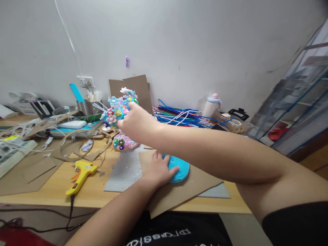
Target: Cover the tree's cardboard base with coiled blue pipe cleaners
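My right hand (137, 123) reaches across to the left, its fingers closed on a colourful pipe-cleaner flower arrangement (112, 114) with blue, pink, red and yellow blooms. Its fingertips are partly hidden among the flowers. Just below that hand, a rounded base (125, 142) covered in small flowers stands on the table; whether it joins the upper flowers I cannot tell. Flat on a brown cardboard sheet (176, 198) lies my left hand (160, 169), fingers apart, its thumb resting on a round, fuzzy blue piece (180, 169). My right forearm passes over the sheet.
A yellow glue gun (82, 176) with a black cord lies left on the wooden table. Behind are bundled pipe cleaners (176, 116), a white bottle (211, 106) and upright cardboard (139, 89). A grey cutting mat (123, 172) sits under the sheet. Cardboard scraps and cables clutter the left.
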Demonstrator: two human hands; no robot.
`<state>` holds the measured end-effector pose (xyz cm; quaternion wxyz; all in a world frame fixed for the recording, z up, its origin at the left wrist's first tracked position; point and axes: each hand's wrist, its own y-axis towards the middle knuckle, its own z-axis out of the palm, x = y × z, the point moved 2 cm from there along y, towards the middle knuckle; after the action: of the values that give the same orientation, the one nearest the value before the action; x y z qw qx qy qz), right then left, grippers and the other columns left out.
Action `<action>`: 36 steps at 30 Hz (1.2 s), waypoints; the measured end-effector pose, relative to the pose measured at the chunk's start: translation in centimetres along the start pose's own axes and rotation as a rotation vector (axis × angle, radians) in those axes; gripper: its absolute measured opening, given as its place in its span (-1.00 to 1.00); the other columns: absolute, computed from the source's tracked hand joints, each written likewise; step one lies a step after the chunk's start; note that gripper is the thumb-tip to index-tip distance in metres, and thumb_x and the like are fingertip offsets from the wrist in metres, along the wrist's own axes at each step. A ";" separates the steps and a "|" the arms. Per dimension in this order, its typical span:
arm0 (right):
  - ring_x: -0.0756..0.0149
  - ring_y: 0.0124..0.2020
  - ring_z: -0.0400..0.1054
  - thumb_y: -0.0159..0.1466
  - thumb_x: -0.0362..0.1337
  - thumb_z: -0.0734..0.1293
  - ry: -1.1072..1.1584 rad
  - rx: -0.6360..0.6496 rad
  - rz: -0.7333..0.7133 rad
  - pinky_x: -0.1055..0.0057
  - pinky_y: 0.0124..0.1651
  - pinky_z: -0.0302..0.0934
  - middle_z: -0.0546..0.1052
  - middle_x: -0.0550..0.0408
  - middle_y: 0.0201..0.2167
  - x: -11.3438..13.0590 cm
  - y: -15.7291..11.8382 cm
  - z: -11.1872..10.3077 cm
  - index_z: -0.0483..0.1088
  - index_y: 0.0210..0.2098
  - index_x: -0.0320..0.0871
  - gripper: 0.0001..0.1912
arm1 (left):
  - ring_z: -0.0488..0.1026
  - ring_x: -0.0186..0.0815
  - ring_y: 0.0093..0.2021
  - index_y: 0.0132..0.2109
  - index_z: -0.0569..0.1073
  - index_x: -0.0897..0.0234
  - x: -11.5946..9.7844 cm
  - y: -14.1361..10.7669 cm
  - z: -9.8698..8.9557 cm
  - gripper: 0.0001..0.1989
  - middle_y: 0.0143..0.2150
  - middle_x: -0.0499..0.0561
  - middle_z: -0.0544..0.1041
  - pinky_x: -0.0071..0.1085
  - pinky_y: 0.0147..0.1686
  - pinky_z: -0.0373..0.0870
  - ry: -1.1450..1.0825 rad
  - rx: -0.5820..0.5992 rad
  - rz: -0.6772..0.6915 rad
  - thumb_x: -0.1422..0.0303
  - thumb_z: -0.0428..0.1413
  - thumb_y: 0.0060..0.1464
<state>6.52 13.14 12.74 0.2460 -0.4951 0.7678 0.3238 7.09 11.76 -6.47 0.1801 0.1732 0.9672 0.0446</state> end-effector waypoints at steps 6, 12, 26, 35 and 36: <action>0.24 -0.47 0.37 0.25 -0.52 0.16 0.245 -0.245 0.138 0.22 -0.13 0.02 0.51 0.08 -0.50 -3.6 -4.9 1.3 0.39 -0.24 -0.21 -0.78 | 0.25 0.02 0.28 0.25 0.29 0.21 0.4 0.1 0.8 -0.50 0.34 0.16 0.23 0.15 0.23 0.21 0.016 -0.006 -0.029 0.17 0.12 0.24; 0.24 -0.32 0.43 0.39 -0.18 0.20 0.595 -0.543 0.347 0.22 -0.08 0.14 0.59 0.03 -0.29 -5.4 -12.5 4.1 0.38 -0.15 -0.12 -0.80 | 0.26 0.01 0.28 0.25 0.29 0.19 0.6 0.1 0.9 -0.51 0.34 0.16 0.23 0.14 0.22 0.22 0.005 -0.021 -0.009 0.18 0.12 0.24; -0.18 0.23 0.27 0.18 -0.10 0.41 1.116 -0.012 0.851 -0.10 0.22 0.18 0.41 -0.21 0.19 7.0 -22.1 11.8 0.49 0.01 -0.11 -0.57 | 0.24 0.02 0.29 0.24 0.30 0.21 1.4 -0.6 -0.6 -0.51 0.35 0.16 0.23 0.14 0.22 0.22 -0.069 -0.073 -0.017 0.20 0.14 0.23; -0.34 0.44 -0.21 0.24 -0.05 0.35 1.104 0.377 0.979 -0.20 0.40 -0.23 -0.11 -0.37 0.46 11.3 -23.0 10.7 0.14 0.36 -0.28 -0.20 | 0.41 -0.09 0.15 0.22 0.32 0.23 2.4 -4.2 -1.6 -0.58 0.19 0.14 0.41 0.05 0.14 0.36 -0.202 -0.081 -0.165 0.28 0.12 0.26; -0.35 0.44 -0.24 0.22 -0.07 0.36 1.101 0.389 0.974 -0.22 0.40 -0.28 -0.09 -0.37 0.45 11.6 -23.0 10.4 0.15 0.36 -0.28 -0.20 | 0.41 -0.09 0.15 0.21 0.33 0.22 2.6 -4.0 -1.6 -0.59 0.20 0.14 0.40 0.04 0.14 0.36 -0.222 -0.076 -0.159 0.28 0.11 0.26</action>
<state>23.70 6.93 -8.16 -0.2604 -0.1382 0.9547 -0.0395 2.96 8.86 -6.43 0.2955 0.0929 0.9497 0.0472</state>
